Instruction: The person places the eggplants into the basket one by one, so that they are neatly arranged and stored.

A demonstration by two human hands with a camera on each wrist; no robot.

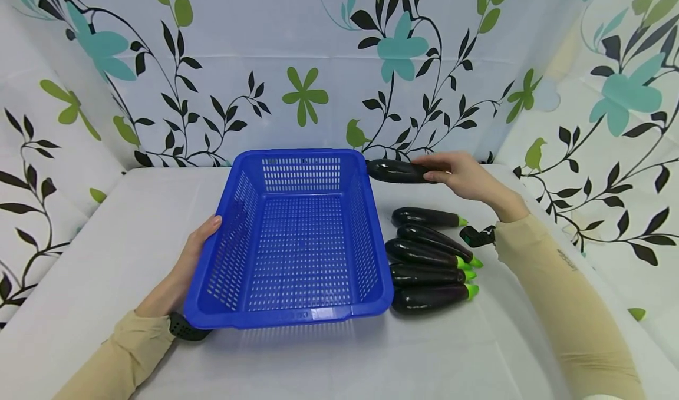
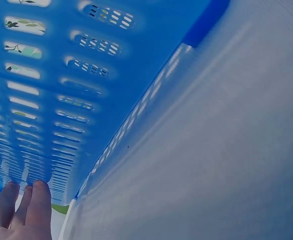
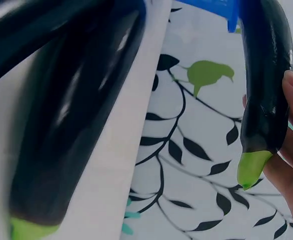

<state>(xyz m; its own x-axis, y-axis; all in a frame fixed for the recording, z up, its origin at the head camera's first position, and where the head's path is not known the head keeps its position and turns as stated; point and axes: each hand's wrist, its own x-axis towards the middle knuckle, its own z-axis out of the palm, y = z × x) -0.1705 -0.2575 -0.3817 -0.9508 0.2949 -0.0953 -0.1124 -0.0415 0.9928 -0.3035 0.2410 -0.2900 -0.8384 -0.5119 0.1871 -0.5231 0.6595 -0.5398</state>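
Observation:
In the head view, my right hand (image 1: 461,176) holds a dark eggplant (image 1: 395,171) just off the right rim of the blue plastic basket (image 1: 289,316). Thumb and fingers pinch it near the stem end; the right wrist view shows its green cap (image 3: 253,167) pointing down. On the basket's left side, my left hand (image 1: 198,241) grips the rim. From below, the left wrist view shows its fingers (image 2: 39,205) against the perforated outer wall (image 2: 111,75). Several more eggplants (image 1: 429,300) lie in a column right of the basket, green caps to the right.
A white cloth-covered table (image 1: 424,359) bears everything. Patterned curtains (image 1: 212,64) with leaves, flowers and birds stand behind and at both sides. The basket's slotted floor (image 1: 302,253) shows with nothing lying on it.

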